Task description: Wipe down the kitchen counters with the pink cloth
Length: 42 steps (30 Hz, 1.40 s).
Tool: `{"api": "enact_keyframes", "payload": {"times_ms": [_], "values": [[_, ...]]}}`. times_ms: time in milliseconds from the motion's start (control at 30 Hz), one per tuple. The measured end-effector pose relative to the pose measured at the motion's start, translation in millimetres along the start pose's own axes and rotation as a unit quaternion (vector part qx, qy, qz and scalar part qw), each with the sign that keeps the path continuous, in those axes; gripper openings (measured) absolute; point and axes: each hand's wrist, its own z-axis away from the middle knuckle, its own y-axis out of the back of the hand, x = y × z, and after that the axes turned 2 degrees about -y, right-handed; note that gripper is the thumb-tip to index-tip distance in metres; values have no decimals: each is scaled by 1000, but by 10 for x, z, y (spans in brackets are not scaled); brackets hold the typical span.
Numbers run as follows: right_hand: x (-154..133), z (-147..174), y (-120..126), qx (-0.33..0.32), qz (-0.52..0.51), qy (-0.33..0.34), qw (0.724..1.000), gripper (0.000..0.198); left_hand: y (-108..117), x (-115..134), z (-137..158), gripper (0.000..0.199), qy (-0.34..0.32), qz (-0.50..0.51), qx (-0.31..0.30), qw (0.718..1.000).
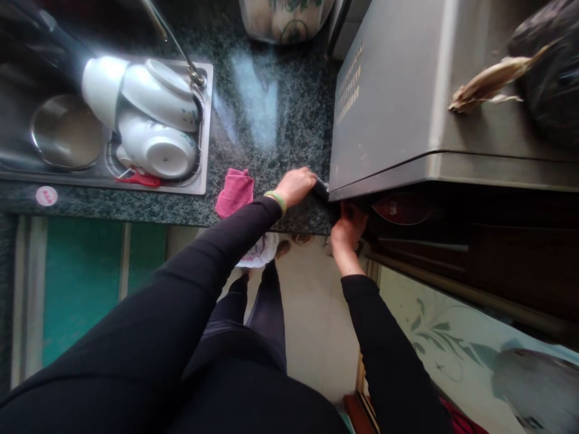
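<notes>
My left hand [295,185] rests on the dark speckled stone counter [271,120], closed on a small dark cloth-like thing [322,188] pressed against the lower corner of a grey metal appliance [398,96]. A green band circles that wrist. My right hand [347,232] reaches below the counter's edge into the dark gap under the appliance; its fingers are curled and partly hidden, so what they touch is unclear. A pink cloth [235,191] lies on the counter just left of my left hand.
A steel sink [204,120] at the left holds white bowls [156,147], a white cup and a steel pot. A patterned jar [284,18] stands at the back. A dried corn husk [491,81] and a black bag [554,72] lie on the appliance.
</notes>
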Motion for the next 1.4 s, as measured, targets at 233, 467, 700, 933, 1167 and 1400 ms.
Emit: {"api": "enact_keyframes", "payload": {"times_ms": [233, 467, 700, 933, 1167, 1400], "values": [[-33, 362, 175, -19, -11, 28, 999, 56, 72, 143, 245, 28, -3, 49, -7, 999], [208, 543, 317, 23, 8, 30, 999, 57, 66, 355, -116, 43, 45, 101, -9, 994], [453, 657, 525, 30, 27, 50, 998, 57, -101, 285, -238, 33, 142, 154, 46, 977], [360, 993, 667, 42, 32, 60, 997, 54, -141, 310, -452, 19, 139, 113, 56, 982], [254, 856, 547, 20, 29, 62, 997, 57, -41, 240, -446, 22, 166, 108, 41, 979], [132, 667, 405, 3, 22, 73, 997, 62, -24, 309, -358, 24, 135, 91, 35, 986]]}}
